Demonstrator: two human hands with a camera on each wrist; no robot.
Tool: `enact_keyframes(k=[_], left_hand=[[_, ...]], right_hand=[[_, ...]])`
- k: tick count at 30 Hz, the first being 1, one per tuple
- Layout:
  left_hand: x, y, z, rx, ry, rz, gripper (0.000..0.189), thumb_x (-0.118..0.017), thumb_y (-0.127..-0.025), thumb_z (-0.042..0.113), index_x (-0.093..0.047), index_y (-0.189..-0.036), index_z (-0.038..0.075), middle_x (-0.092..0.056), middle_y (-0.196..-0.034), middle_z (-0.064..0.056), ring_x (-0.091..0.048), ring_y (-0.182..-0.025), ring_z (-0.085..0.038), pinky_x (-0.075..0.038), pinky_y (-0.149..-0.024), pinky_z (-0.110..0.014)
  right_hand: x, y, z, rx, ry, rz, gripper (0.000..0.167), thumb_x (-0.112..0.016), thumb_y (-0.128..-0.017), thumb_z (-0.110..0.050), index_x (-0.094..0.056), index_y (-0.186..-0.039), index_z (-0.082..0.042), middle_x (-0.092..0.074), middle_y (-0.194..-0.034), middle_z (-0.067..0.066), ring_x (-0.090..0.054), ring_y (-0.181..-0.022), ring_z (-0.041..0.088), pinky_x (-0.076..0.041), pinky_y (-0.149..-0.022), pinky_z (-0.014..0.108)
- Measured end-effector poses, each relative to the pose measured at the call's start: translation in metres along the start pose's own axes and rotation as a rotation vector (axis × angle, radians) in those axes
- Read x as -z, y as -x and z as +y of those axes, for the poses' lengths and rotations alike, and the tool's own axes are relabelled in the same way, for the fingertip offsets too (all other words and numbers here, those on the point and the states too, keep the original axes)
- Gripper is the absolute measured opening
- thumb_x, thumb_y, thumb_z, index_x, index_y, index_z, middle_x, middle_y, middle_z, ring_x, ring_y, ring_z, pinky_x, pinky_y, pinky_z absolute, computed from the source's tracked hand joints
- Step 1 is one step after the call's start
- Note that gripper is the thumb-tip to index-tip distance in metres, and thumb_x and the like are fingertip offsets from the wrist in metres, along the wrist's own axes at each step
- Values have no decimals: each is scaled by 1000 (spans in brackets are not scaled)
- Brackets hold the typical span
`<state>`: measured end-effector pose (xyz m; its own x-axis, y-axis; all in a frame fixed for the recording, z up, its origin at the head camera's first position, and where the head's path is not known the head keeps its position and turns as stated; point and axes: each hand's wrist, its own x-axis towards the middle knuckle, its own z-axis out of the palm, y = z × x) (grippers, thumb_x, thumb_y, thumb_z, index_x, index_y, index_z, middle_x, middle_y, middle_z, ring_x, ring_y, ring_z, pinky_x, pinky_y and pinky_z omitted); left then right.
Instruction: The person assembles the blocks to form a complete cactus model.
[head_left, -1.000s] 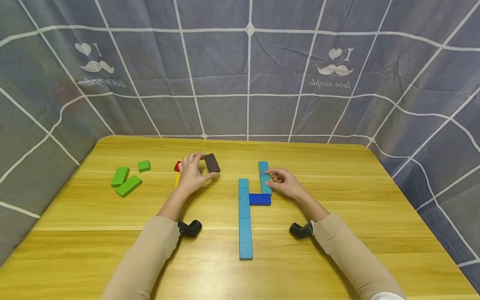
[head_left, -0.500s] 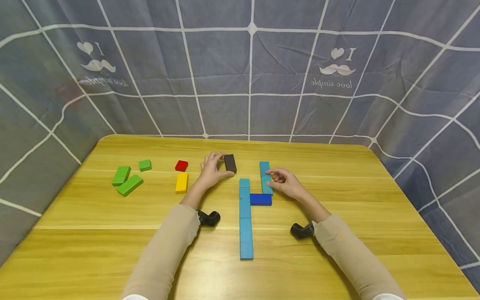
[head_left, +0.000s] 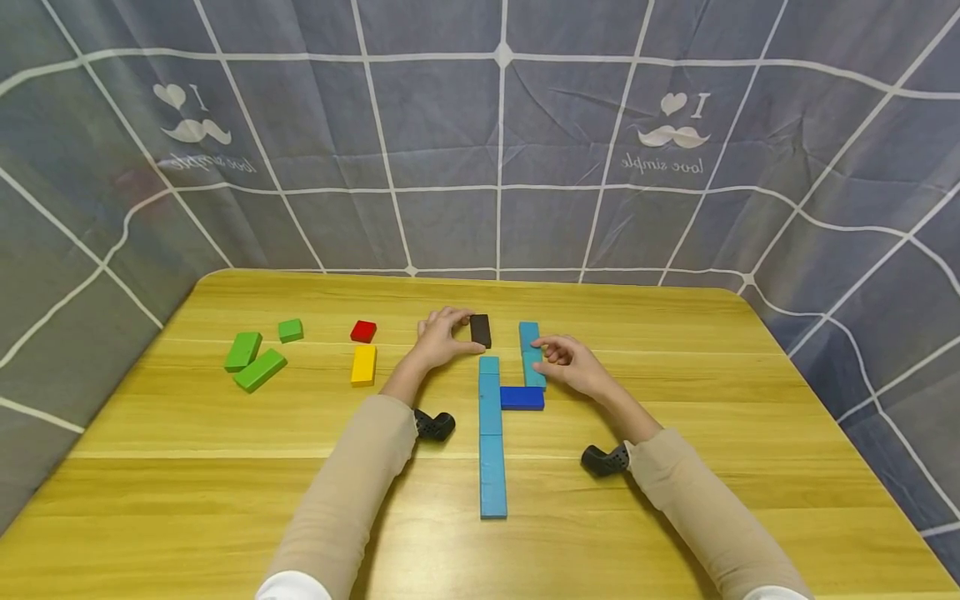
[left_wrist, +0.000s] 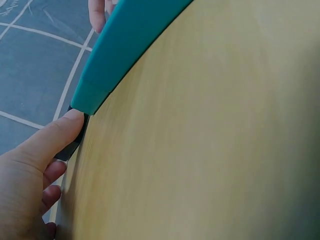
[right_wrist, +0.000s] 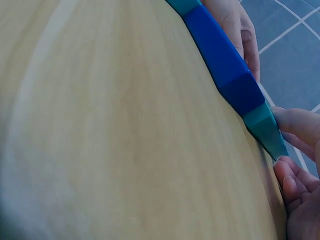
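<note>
My left hand (head_left: pixel 441 340) pinches a black block (head_left: pixel 481 331) between thumb and fingers, just beyond the far end of a long row of light-blue blocks (head_left: pixel 491 442). In the left wrist view, the thumb lies over part of the black block (left_wrist: pixel 70 145) close to the row's end. A dark-blue block (head_left: pixel 521 398) juts rightward from the row. It meets a shorter line of two light-blue blocks (head_left: pixel 532 367), where my right hand (head_left: pixel 573 367) rests, thumb and index fingertips touching their right side. The right wrist view shows these fingertips beside the light-blue block (right_wrist: pixel 266 131), other fingers loosely bent.
Left of my left arm lie a yellow block (head_left: pixel 363 366) and a small red block (head_left: pixel 363 332). Several green blocks (head_left: pixel 259 372) sit farther left on the wooden table (head_left: pixel 150 500). A grey gridded curtain (head_left: pixel 427 125) stands behind the table.
My left hand has carried the black block rightward, to the far end of the light-blue row, and turned it straighter. The red and yellow blocks came into full view. My right hand has stayed put.
</note>
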<state>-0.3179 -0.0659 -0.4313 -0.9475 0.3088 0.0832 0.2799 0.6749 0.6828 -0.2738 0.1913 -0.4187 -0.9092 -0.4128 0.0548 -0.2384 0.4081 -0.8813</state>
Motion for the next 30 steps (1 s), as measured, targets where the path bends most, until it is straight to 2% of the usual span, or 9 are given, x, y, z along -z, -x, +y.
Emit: enact_keyframes(k=[2,6,9,13,30], left_hand=[[0,-1,2,1,-15,-13,69,-75,-74,36,-48,-133,11,-51,-119,-8,-39,-104,-26,-19,-89,-45],[0,-1,2,6,-6,-34,68,-73,-75,39,-48,-134,13,-50,-121,-8,-37,-107,-25,-18,-90,-44],[0,-1,1,2,8,-43,61,-65,-82,38,-47,-134,12,-49,-123,-9,-37,-109,-26,-17,-91,-44],[1,0,0,-20,8,-45,49,-55,-91,33,-48,-134,11,-48,-125,-10,-37,-109,-27,-17,-91,-45],[1,0,-3,-72,20,-64,44,-60,-87,34,-54,-127,16,-49,-123,-8,-36,-110,-27,-16,-91,-43]], right_hand=[[0,-2,8,3,9,10,37,-64,-85,-9,-55,-119,3,-46,-96,17,-39,-78,22,-36,-71,28],[0,2,-3,-14,17,17,37,-64,-85,-8,-55,-119,4,-46,-96,20,-39,-79,23,-35,-72,30],[0,6,-18,-25,16,11,38,-63,-85,-5,-54,-119,7,-45,-96,24,-39,-79,25,-34,-72,31],[-1,6,-18,-22,16,7,38,-63,-85,-5,-53,-119,8,-45,-96,24,-39,-79,25,-34,-72,30],[1,4,-17,-24,5,-3,37,-63,-85,-5,-53,-119,7,-45,-97,24,-38,-79,25,-34,-72,31]])
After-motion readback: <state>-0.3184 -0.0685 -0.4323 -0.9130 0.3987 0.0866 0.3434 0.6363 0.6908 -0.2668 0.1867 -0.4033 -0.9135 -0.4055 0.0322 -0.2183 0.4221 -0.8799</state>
